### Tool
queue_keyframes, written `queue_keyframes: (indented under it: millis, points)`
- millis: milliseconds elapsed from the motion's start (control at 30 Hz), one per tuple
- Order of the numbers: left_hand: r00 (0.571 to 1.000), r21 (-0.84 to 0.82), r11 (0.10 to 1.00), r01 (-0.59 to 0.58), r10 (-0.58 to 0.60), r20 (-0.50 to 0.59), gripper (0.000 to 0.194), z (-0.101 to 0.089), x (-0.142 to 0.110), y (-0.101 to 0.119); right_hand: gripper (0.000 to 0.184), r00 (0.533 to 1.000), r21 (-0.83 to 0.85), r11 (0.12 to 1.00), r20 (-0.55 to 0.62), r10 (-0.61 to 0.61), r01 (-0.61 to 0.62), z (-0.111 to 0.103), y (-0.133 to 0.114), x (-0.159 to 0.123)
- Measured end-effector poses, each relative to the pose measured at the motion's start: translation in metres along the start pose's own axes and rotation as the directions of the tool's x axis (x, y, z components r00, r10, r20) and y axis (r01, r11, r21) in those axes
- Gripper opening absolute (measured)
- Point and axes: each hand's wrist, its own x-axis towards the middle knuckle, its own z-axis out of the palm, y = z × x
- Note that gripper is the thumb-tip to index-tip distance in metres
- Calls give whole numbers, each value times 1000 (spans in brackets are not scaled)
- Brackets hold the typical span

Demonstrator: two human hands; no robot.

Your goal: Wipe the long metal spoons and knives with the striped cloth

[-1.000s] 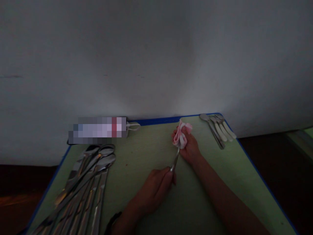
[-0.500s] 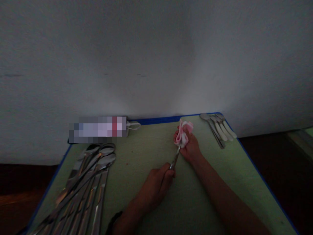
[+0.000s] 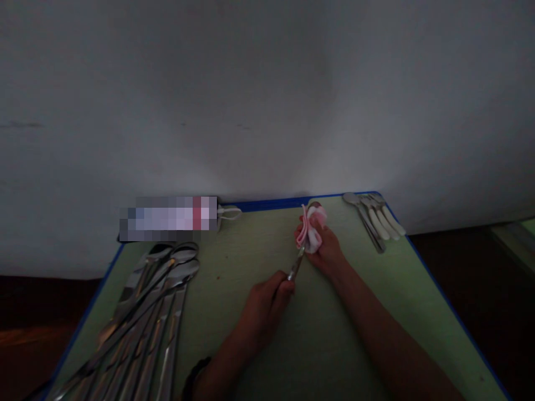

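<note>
My left hand point(image 3: 267, 303) is closed around the handle of a metal spoon point(image 3: 296, 265), which slants up and away to the right. My right hand point(image 3: 326, 248) wraps a pink and white cloth point(image 3: 311, 236) around the spoon's far end. Just past the cloth a rounded end, apparently the bowl, peeks out; the rest of it is covered. Both hands are above the green tabletop point(image 3: 251, 245). Left of my left hand lies a pile of metal cutlery point(image 3: 146, 317), with several spoons and long handles overlapping.
At the far right corner lie a metal spoon point(image 3: 363, 220) and several white-handled forks or spoons point(image 3: 382, 220). A blurred-out box-like object point(image 3: 171, 219) with a white cord loop point(image 3: 230, 211) sits at the back left. A pale wall point(image 3: 267, 111) rises behind the blue table edge point(image 3: 276, 205).
My left hand and the spoon have shifted slightly left and up. The cloth has moved a little, and a rounded end now shows above it.
</note>
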Motion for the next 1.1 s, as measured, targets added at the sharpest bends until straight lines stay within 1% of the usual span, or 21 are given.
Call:
queue_keyframes:
  millis: [133, 367, 533, 667, 800, 933, 1100]
  points:
    - [1000, -10, 1000, 8, -8, -17, 31, 0, 1, 1, 34, 997, -67, 997, 66, 33, -29, 1, 1, -3]
    - [999, -34, 999, 20, -21, -30, 33, 0, 1, 3, 31, 998, -140, 990, 60, 20, -11, 3, 2, -6]
    - [999, -79, 997, -12, 15, 32, 29, -4, -4, 9, 33, 999, -134, 991, 33, 32, -28, 3, 3, -6]
    - [997, -109, 994, -26, 33, 66, 27, -5, -5, 11, 31, 998, -134, 991, 54, 33, -25, 2, 3, -6]
    - [1000, -104, 994, -21, 22, 5, 27, -1, -3, 7, 29, 997, -156, 988, 70, 27, -15, 2, 3, -7]
    - [999, -101, 995, -9, 5, -43, 28, 2, -1, 3, 29, 990, -212, 977, 134, 33, -4, 0, 3, -8]
    - [995, -56, 998, -2, -4, -98, 29, 0, 1, 5, 32, 982, -299, 954, 181, 48, 8, -4, 5, -6]
